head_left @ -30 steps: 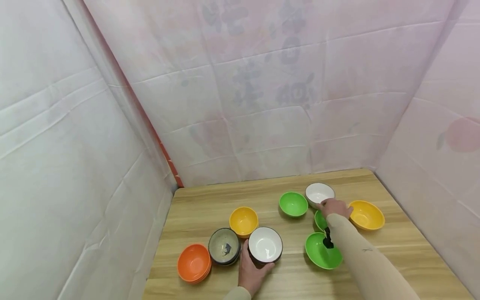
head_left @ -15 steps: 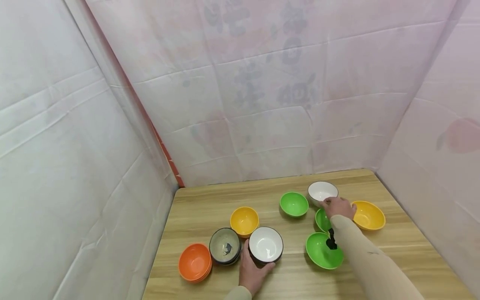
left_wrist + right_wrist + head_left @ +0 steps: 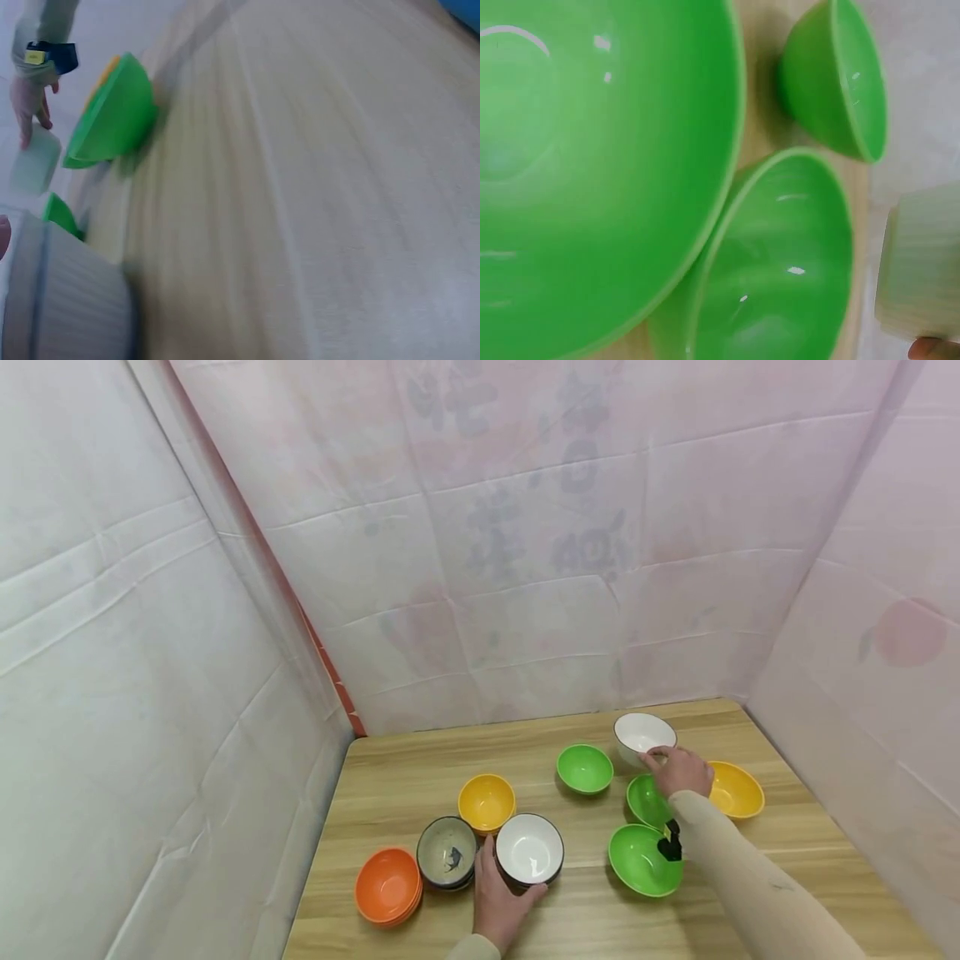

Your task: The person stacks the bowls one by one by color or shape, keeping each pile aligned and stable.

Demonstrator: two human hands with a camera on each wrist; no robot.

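Observation:
In the head view, my right hand (image 3: 684,772) pinches the near rim of a white bowl (image 3: 643,731) with a thin dark edge. That bowl (image 3: 921,262) is off the table in the right wrist view, with one fingertip (image 3: 934,349) at its rim. My left hand (image 3: 501,902) curls round the left and near sides of a stack of white bowls (image 3: 530,850); its ribbed outer wall (image 3: 79,300) shows in the left wrist view. Below my right hand sit a green bowl (image 3: 647,802) and a larger green bowl (image 3: 643,862).
Another green bowl (image 3: 585,768) lies left of the lifted one, and a wide yellow bowl (image 3: 737,791) to the right. Near the left hand are stacks of yellow bowls (image 3: 487,802), grey patterned bowls (image 3: 444,852) and orange bowls (image 3: 387,887). Fabric walls (image 3: 525,610) enclose the wooden table (image 3: 412,760).
My right hand has raised the white bowl slightly, up and away, uncovering more of the green bowl beneath. The left hand has stayed at its stack.

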